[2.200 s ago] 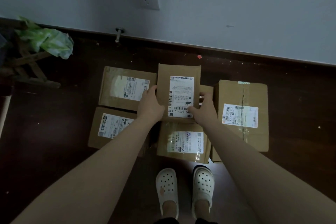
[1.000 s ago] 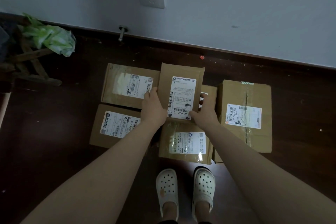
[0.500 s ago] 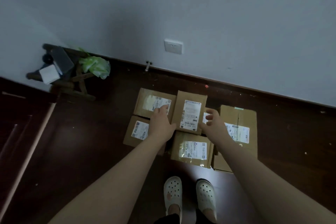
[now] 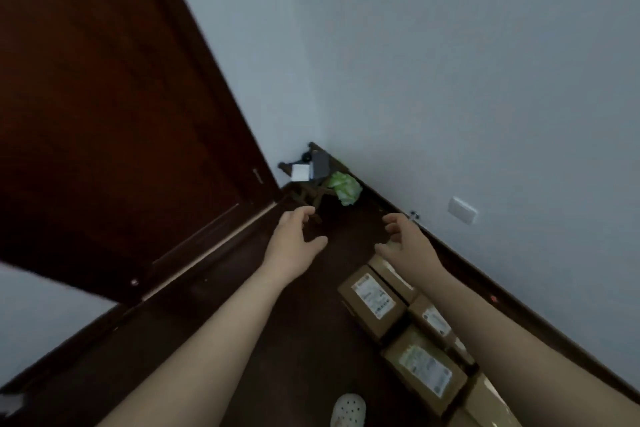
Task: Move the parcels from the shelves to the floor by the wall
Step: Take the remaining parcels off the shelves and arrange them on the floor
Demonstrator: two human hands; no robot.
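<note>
Several brown cardboard parcels with white labels lie together on the dark floor along the wall, among them a parcel at the near left and a parcel lower down. My left hand hovers above the floor to the left of them, its fingers loosely curled and holding nothing. My right hand hangs over the far end of the parcels, also empty with loosely curled fingers. Neither hand touches a parcel. The view is tilted and a little blurred.
A dark wooden door fills the left. In the corner stands a small wooden stool with a white box, a grey item and a green bag. A wall socket sits above the skirting. My white shoe shows at the bottom.
Both hands have let go of the top parcel and lifted away from the stack. My head has swung up and to the left, bringing the door and corner into view.
</note>
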